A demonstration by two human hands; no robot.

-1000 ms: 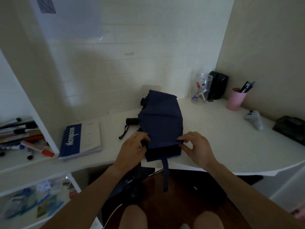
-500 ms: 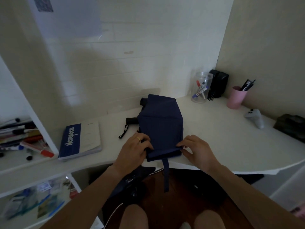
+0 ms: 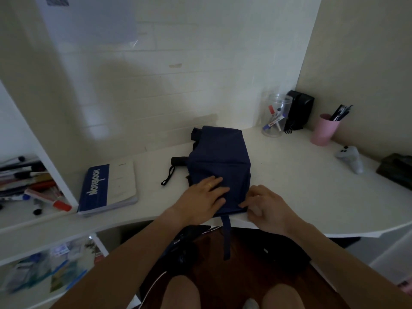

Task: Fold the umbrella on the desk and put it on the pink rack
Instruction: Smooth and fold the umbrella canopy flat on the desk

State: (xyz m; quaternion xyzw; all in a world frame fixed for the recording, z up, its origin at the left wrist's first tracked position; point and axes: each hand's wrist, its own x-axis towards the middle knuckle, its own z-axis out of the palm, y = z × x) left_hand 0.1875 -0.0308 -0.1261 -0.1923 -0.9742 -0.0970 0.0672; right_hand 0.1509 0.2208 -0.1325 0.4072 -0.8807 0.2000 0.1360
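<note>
A navy blue umbrella (image 3: 219, 157) lies collapsed on the white desk (image 3: 301, 186), its canopy spread in a flat, roughly square shape. Its black handle (image 3: 178, 161) with a wrist cord sticks out to the left. The closing strap (image 3: 227, 237) hangs down over the desk's front edge. My left hand (image 3: 205, 196) lies flat on the near left part of the fabric, fingers stretched out across it. My right hand (image 3: 267, 208) pinches the canopy's near right corner at the desk edge. No pink rack is in view.
A blue and white notebook (image 3: 107, 188) lies left of the umbrella. At the back right stand a clear jar (image 3: 275, 118) of markers, a black box (image 3: 299, 112) and a pink pen cup (image 3: 324, 130). A white controller (image 3: 351, 158) lies far right. Shelves with markers (image 3: 29, 188) stand left.
My left hand has left the canopy's left edge and now lies flat across the fabric. The near edge has been folded over. My right hand stays at the near right corner.
</note>
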